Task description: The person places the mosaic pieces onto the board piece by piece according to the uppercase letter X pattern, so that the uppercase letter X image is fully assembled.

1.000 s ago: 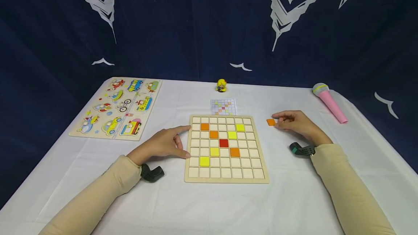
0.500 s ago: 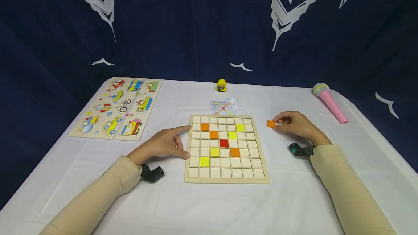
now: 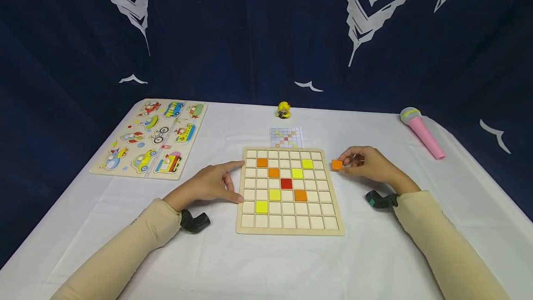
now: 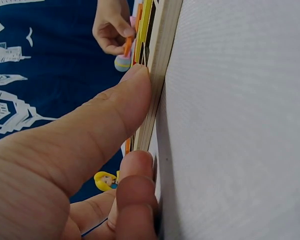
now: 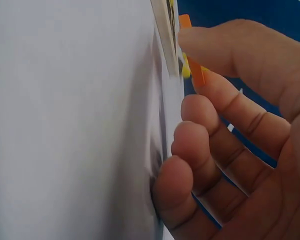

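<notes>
A wooden grid board lies mid-table with several orange, yellow and red tiles set in its squares. My right hand pinches a small orange tile just off the board's right edge; the right wrist view shows that orange tile between thumb and forefinger. My left hand rests on the cloth with straight fingers, thumb and forefinger against the board's left edge.
A small pattern card lies behind the board, a yellow toy figure beyond it. A vehicle peg puzzle sits at the left, a pink toy microphone at the right. White cloth covers the table.
My right hand has picked the orange tile up off the cloth and carried it left and nearer, toward the board's right edge. The left hand has not moved.
</notes>
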A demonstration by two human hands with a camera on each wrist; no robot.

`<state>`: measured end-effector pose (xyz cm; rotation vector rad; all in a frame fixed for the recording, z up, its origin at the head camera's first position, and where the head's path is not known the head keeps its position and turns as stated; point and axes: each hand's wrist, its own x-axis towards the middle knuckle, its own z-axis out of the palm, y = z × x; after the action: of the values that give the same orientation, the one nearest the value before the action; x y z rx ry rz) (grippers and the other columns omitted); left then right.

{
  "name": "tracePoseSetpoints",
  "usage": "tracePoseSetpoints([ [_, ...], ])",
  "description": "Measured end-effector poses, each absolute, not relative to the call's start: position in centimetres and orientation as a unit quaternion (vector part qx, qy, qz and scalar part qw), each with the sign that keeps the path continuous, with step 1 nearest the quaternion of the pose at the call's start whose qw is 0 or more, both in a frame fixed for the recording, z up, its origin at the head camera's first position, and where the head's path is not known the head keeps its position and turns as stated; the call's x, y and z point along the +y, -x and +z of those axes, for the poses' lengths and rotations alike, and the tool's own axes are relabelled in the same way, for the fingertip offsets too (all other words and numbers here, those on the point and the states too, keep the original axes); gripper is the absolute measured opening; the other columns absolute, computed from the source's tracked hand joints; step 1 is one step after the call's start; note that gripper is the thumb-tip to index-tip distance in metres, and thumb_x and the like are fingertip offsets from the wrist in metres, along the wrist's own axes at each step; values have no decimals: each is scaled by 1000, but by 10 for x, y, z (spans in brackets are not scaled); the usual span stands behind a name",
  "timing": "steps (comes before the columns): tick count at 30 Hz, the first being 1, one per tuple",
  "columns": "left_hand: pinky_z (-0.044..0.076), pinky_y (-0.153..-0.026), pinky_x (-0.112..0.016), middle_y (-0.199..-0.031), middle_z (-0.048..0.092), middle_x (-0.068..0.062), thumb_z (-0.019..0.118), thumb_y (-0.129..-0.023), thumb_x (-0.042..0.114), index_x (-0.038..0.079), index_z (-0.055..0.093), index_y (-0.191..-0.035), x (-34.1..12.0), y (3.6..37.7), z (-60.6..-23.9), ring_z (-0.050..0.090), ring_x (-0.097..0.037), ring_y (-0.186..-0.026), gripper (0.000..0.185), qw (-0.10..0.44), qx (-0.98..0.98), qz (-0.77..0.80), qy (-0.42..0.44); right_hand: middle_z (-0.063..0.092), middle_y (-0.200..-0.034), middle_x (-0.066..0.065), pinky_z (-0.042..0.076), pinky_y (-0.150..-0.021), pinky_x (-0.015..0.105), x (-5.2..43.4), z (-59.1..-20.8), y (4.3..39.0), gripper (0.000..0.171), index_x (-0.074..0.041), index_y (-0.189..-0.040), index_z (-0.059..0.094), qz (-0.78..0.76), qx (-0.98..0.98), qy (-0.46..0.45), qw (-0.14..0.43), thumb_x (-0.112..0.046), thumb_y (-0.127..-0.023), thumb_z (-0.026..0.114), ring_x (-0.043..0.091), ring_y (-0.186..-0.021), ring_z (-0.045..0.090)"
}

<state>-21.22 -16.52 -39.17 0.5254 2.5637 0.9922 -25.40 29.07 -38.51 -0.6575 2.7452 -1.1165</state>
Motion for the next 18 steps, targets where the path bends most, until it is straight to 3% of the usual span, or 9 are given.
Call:
tracePoseSetpoints([
  [8, 44, -67, -32, -83, 68, -1, 98, -80, 29, 5, 45, -164, -165, 212, -392, 57, -17, -67, 102, 172, 901, 351, -188, 65, -89, 3, 43, -67, 23, 273, -384, 242, 22, -3, -105, 77, -393, 877, 265, 74, 0, -86, 88, 12, -74, 53],
  [18, 43, -66, -32, -84, 68, -2, 98, -81, 29, 4, 44, -164, -165, 213, -392, 56, -18, -67, 102, 175, 901, 349, -187, 60, -81, 1, 39, -61, 23, 254, -379, 234, 22, -4, -99, 75, -390, 847, 329, 149, -2, -83, 90, 9, -68, 49],
])
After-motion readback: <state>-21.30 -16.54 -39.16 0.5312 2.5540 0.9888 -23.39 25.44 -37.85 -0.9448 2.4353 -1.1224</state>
